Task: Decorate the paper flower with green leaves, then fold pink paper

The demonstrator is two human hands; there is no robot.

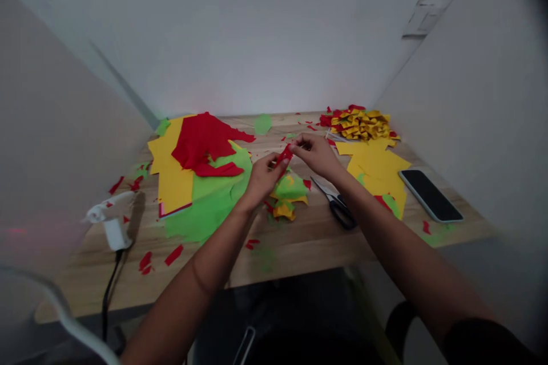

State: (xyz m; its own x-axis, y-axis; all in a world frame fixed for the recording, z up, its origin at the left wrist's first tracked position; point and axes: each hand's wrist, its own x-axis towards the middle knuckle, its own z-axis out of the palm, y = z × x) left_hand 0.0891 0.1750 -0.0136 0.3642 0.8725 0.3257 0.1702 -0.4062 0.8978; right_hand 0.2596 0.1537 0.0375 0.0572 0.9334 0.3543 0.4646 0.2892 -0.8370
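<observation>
A small red strip (284,154) is held above the middle of the table (299,245), its long axis slanting from lower left up to upper right, with the left hand (264,174) pinching its lower end between closed fingertips and the right hand (314,153) nipping its upper end the same way. Just beneath lies a little heap of green and yellow scraps (287,197), with scissors (336,202) beside it to the right. Sheets (192,182) cover the left side, a phone (430,194) lies near the right edge, and folded pieces (362,124) fill the far right corner.
</observation>
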